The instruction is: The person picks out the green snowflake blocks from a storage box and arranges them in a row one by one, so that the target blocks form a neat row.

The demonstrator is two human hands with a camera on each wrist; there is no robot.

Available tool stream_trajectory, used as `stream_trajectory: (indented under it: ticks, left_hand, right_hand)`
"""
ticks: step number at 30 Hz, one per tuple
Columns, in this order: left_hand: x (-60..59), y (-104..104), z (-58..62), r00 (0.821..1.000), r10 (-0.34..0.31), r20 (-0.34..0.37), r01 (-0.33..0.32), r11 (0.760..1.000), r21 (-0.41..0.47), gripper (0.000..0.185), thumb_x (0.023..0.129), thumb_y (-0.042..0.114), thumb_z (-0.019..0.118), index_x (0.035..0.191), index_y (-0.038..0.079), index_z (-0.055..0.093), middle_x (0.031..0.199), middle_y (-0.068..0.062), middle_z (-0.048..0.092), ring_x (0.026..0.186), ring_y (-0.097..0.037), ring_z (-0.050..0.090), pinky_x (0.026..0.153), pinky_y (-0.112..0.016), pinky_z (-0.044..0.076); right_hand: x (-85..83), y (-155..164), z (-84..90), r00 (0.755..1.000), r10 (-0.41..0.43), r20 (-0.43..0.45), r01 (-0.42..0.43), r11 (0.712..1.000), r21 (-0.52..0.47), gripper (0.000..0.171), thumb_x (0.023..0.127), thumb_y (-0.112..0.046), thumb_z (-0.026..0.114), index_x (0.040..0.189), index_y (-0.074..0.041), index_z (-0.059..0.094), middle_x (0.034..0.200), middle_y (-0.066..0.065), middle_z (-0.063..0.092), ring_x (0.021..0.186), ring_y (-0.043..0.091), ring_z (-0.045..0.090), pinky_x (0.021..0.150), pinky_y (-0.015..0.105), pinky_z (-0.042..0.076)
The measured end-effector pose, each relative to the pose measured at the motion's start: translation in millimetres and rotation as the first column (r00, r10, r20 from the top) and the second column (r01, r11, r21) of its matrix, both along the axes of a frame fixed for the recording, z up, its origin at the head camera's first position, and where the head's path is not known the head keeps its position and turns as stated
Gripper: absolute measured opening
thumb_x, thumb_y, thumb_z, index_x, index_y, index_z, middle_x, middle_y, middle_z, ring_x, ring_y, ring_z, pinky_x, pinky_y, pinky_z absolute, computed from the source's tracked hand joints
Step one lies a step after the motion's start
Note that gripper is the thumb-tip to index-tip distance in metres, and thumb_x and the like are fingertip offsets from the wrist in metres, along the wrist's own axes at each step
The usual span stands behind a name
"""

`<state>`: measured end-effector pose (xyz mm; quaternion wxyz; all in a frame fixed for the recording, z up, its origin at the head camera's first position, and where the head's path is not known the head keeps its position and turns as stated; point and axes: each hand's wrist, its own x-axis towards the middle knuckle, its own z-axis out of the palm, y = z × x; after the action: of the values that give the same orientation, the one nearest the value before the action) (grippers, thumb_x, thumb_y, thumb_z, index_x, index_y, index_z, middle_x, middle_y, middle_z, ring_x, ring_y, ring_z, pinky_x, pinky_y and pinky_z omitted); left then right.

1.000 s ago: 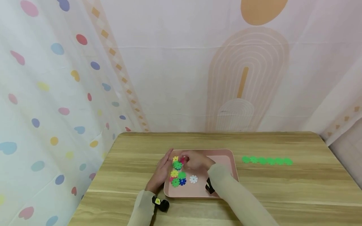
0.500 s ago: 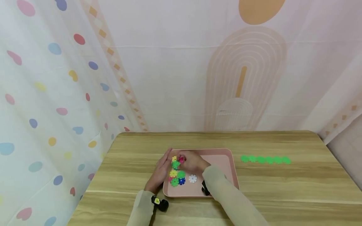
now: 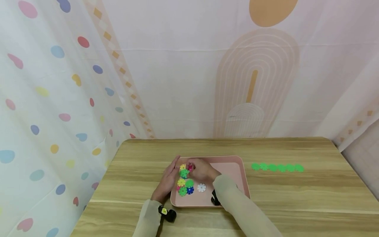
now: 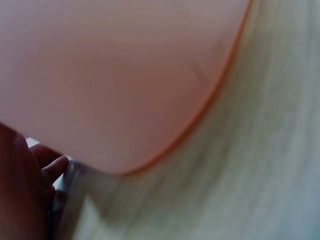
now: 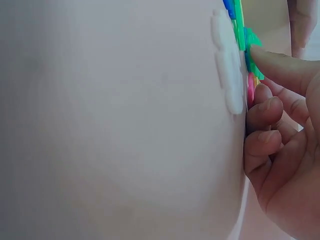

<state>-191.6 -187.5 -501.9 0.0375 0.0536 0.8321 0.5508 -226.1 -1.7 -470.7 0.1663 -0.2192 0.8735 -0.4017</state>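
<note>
Two hands were at the pink tray (image 3: 234, 164): my left hand (image 3: 169, 180) lay flat at its 9 o'clock edge, my right hand (image 3: 202, 170) pinched a pink flake (image 3: 190, 168) near 11 o'clock, so I judged lifting came next.

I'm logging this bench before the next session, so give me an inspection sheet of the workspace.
Surface: wooden table, light grain.
Job's things: pink plastic tray holding green, yellow, blue, pink and white snowflake discs; white disc lies apart.
Clutter: row of green discs on the table right of the tray.
Grippers: left hand rests flat at the tray's left edge; right hand curls at a green disc.
Cables: nothing seen.
Surroundings: patterned fabric backdrop.
</note>
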Motion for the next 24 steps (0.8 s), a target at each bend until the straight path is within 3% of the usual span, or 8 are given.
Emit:
stream_trajectory:
  ticks: [11, 24]
  left_hand:
    - [0.8, 0, 1.0, 1.000, -0.010, -0.007, 0.010, 1.000, -0.022, 0.051, 0.109, 0.025, 0.030, 0.159, 0.020, 0.024, 0.165, -0.009, 0.019, 0.151, -0.036, 0.011, 0.119, -0.062, 0.006]
    - [0.0, 1, 1.4, 1.000, -0.001, 0.011, 0.001, 1.000, -0.018, 0.051, 0.109, 0.025, 0.030, 0.159, 0.022, 0.023, 0.165, -0.006, 0.019, 0.151, -0.034, 0.013, 0.120, -0.060, 0.008]
  right_hand:
    - [-3.6, 6, -4.8, 0.997, 0.053, -0.051, -0.056, 0.997, -0.053, 0.015, 0.087, 0.005, 0.063, 0.089, -0.010, 0.062, 0.083, 0.002, 0.060, 0.074, 0.010, 0.051, 0.067, 0.020, 0.046]
    - [-3.3, 11, -3.0, 0.997, 0.067, -0.040, -0.071, 0.991, -0.113, 0.018, 0.088, 0.009, 0.057, 0.091, -0.007, 0.065, 0.085, -0.003, 0.062, 0.079, 0.010, 0.055, 0.074, 0.023, 0.050]
